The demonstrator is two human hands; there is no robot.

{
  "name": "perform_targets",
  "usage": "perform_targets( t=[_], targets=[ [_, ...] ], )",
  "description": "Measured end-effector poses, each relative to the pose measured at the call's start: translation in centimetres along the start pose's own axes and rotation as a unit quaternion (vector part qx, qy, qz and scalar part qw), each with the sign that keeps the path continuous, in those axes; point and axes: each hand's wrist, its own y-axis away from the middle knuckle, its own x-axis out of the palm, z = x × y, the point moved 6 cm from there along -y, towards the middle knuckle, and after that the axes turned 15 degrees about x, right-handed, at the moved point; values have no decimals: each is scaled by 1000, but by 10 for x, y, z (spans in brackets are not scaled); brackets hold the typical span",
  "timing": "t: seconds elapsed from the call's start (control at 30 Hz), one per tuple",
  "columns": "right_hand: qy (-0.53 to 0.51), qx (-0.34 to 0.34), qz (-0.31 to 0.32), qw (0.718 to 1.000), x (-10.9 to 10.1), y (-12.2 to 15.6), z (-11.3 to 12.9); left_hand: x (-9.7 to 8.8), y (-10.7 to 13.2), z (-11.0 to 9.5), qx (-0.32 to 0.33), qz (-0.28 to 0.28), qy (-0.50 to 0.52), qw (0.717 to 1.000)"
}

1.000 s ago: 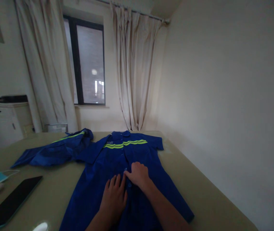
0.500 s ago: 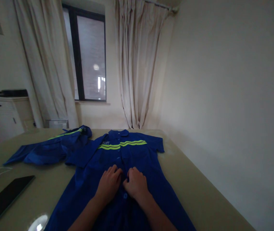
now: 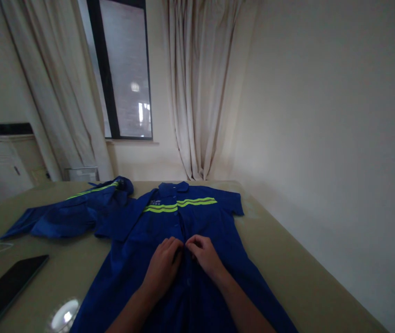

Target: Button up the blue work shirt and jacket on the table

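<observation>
A dark blue short-sleeved garment (image 3: 214, 226) of smooth woven cloth lies front up on a glossy olive surface (image 3: 297, 259), its collar at the far end, yellow-green bands (image 3: 197, 202) across the chest. Both hands meet at its buttoned front edge, just below the chest. The right hand (image 3: 202, 252) has a closed grip, thumb and forefinger pinching the cloth. The left hand (image 3: 166, 261) curls against the edge; whether its grip is pinching, I cannot tell. Fingers hide the button there, and the hem is cut off below. A crumpled blue garment (image 3: 69, 221) lies to the left.
</observation>
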Motion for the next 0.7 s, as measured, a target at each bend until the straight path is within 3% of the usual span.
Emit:
perform_targets(
  t=[0.1,0.3,0.47,0.7],
  targets=[
    [39,-43,-34,998,1,8,5,0,2,4,-6,-13,28,1000],
    [121,-50,-53,990,4,19,12,4,4,13,-15,-22,33,999],
    [72,-35,-58,995,-3,11,3,2,3,15,-50,-27,22,998],
    [76,-63,-69,993,-2,14,5,-1,1,11,-32,-33,4,999]
  ],
)
